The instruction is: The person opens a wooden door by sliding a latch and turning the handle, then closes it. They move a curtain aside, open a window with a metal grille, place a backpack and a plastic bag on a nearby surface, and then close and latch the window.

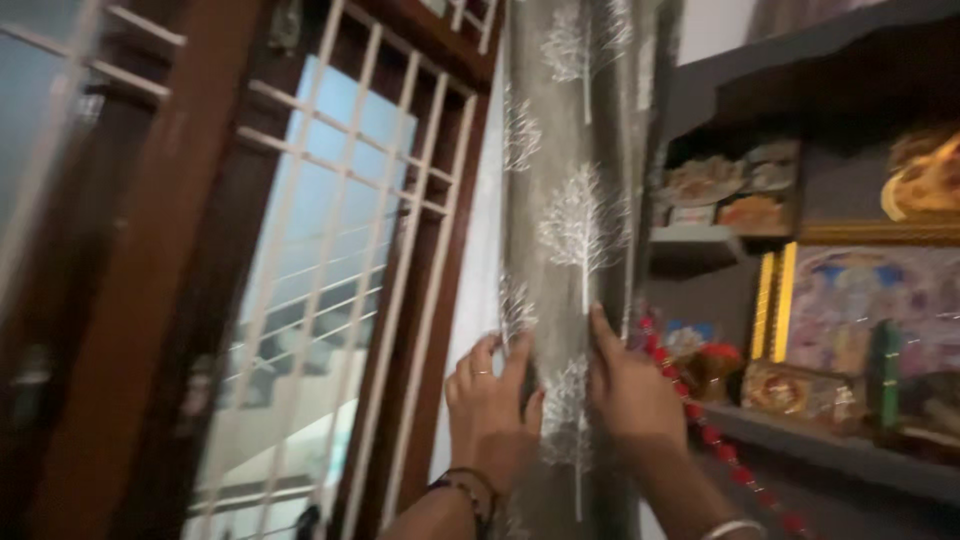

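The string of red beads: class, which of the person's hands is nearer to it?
Right. The right hand lies on the curtain just beside the red beads; the left hand is farther, toward the window grille.
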